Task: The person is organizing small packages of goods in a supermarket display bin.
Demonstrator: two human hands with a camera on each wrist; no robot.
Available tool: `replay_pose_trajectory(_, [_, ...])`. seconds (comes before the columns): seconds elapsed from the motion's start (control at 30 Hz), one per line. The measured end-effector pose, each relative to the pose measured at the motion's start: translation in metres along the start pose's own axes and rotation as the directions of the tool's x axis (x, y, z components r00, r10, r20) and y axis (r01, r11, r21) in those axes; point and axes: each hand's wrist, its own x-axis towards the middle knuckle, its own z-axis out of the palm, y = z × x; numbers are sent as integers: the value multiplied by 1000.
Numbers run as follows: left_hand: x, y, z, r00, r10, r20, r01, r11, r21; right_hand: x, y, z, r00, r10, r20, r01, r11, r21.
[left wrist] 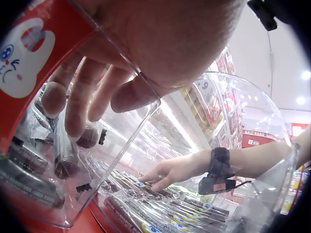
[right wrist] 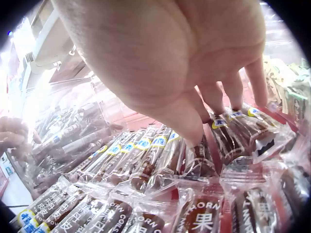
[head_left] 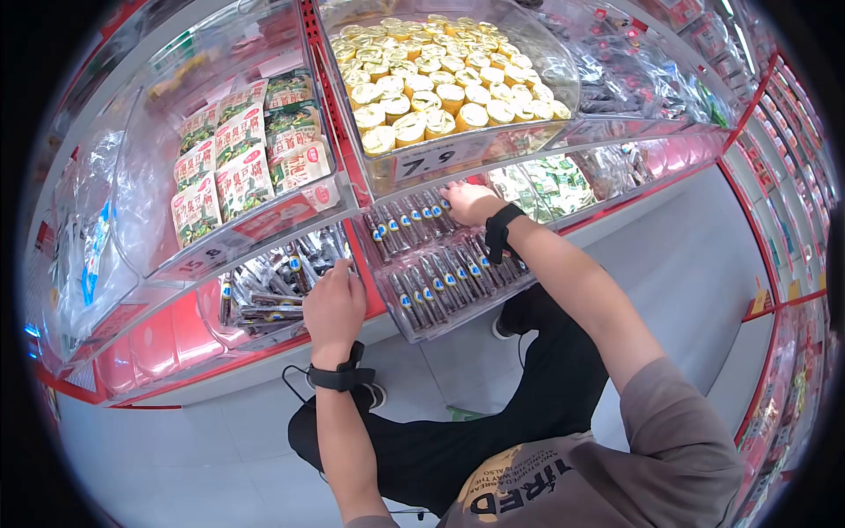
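My left hand (head_left: 335,304) reaches over the wall of a clear bin (left wrist: 131,167) of jumbled dark hawthorn rolls in clear wrappers. In the left wrist view its fingers point down, thumb apart, with fingertips right at a wrapped roll (left wrist: 65,158). My right hand (head_left: 468,202) lies over the back row of hawthorn rolls (head_left: 409,220) in the neighbouring clear tray (head_left: 422,333). Its fingers extend down among the rolls in the right wrist view, the thumb touching one roll (right wrist: 199,158). A second row of rolls (head_left: 453,280) lies side by side in front.
Above are clear bins of yellow cups (head_left: 427,97) and printed food packets (head_left: 231,163), their price-tag fronts overhanging the lower trays. Green-and-white packets (head_left: 554,187) fill the bin to the right. A red ledge (head_left: 167,348) runs beneath the bins; more shelves (head_left: 805,202) stand at far right.
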Motion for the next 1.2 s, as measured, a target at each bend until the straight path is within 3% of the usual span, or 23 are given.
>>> replay_pose_trajectory(0.13, [0, -1, 1, 1000, -12, 14, 12, 1000, 11, 2, 3, 4, 1000, -17, -2, 17, 998, 62])
replay_pose_trajectory(0.23, [0, 2, 0, 999, -20, 29, 20, 1000, 15, 2, 4, 26, 987, 53, -151, -32, 990, 138])
replay_pose_trajectory(0.33, [0, 0, 1, 1000, -20, 19, 20, 1000, -2, 1, 7, 18, 999, 1, -51, 3, 996, 89])
replay_pose_trajectory(0.43, [1, -1, 2, 1000, -11, 7, 11, 1000, 6, 1, 5, 10, 995, 96, -7, -93, 982, 162])
replay_pose_trajectory(0.63, [0, 0, 1, 1000, -14, 11, 14, 1000, 0, 1, 2, 8, 995, 92, 47, -93, 995, 31])
replay_pose_trajectory(0.73, [1, -1, 2, 1000, -10, 5, 10, 1000, 5, -9, -10, 2, 989, 134, -59, -131, 991, 40])
replay_pose_trajectory(0.87, [0, 0, 1, 1000, -12, 6, 12, 1000, 7, -26, -32, -15, 967, -232, -107, 239, 969, 57])
replay_pose_trajectory(1.03, [1, 1, 0, 1000, -10, 10, 9, 1000, 20, -10, -62, -7, 824, -559, -93, 563, 826, 24])
replay_pose_trajectory(1.07, [1, 1, 1, 1000, -8, 7, 8, 1000, 20, -9, -66, -3, 802, -586, -117, 582, 810, -69])
replay_pose_trajectory(1.2, [1, 2, -1, 1000, 3, 8, -3, 1000, 30, -8, -68, 7, 819, -562, -116, 562, 826, -31])
